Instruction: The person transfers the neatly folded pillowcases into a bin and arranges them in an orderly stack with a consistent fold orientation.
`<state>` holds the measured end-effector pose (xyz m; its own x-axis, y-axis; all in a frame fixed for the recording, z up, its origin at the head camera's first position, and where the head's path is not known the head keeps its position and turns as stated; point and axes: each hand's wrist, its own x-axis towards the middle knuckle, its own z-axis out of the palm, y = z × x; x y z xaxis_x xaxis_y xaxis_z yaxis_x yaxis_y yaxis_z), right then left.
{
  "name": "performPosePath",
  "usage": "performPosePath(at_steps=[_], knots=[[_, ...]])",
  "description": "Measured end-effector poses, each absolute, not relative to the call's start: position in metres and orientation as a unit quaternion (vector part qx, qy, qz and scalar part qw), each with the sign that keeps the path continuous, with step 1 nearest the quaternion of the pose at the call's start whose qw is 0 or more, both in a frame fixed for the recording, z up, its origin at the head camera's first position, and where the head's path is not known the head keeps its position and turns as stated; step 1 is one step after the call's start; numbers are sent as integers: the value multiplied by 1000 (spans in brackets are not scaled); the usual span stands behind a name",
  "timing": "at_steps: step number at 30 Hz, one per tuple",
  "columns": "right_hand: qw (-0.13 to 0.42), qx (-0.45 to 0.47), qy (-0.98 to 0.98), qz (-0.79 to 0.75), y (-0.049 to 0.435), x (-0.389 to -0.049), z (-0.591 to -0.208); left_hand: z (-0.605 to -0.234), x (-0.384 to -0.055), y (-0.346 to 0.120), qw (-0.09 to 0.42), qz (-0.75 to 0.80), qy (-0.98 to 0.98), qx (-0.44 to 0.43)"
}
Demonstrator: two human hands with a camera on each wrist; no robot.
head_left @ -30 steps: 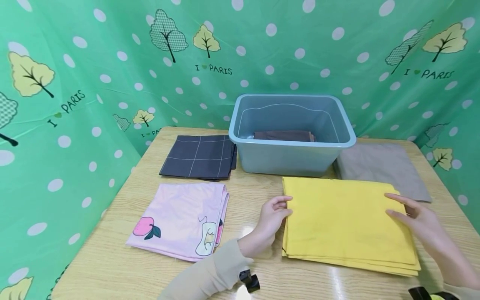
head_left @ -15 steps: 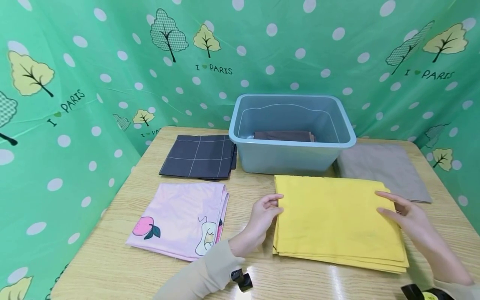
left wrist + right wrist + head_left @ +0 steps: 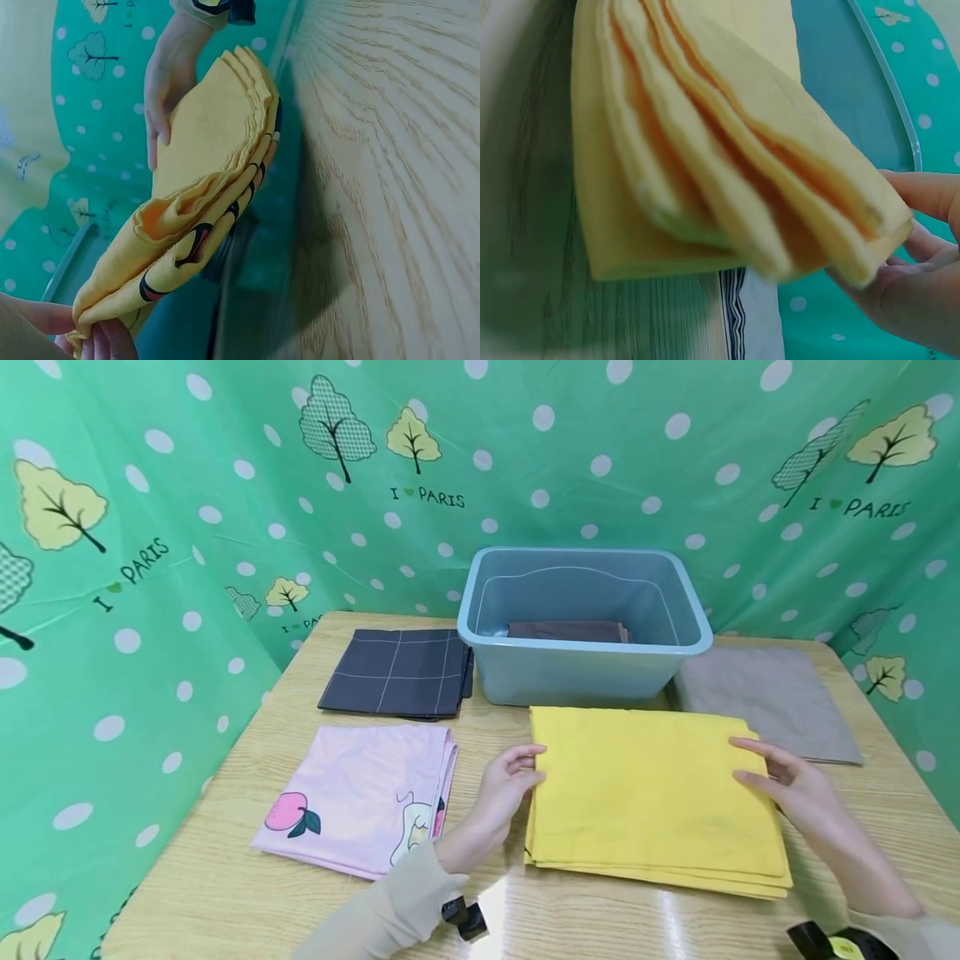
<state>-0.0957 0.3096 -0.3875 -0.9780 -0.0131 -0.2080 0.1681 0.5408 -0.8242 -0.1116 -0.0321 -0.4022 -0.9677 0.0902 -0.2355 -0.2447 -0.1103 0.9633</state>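
Green polka-dot drape point(image 3: 540, 460), tree prints point(image 3: 335, 431) | pale wood-grain table point(image 3: 217, 902) | surface glare point(image 3: 495, 902)

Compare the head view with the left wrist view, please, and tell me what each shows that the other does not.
Only the head view shows the lavender cloth with its peach print, and the brown cloth inside the tub.

Only the left wrist view shows the dark print, touched with red, along the lower layers of the yellow cloth.

Both show the left hand and right hand gripping opposite sides of the yellow cloth, plus the wooden table and green dotted curtain.
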Motion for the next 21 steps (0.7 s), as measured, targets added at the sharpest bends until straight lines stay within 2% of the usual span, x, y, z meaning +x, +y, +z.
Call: performPosePath(at_steps=[21], knots=[[91,36,849,-520,282,-96,-375,-388,-110,-64,98,733,670,-61]])
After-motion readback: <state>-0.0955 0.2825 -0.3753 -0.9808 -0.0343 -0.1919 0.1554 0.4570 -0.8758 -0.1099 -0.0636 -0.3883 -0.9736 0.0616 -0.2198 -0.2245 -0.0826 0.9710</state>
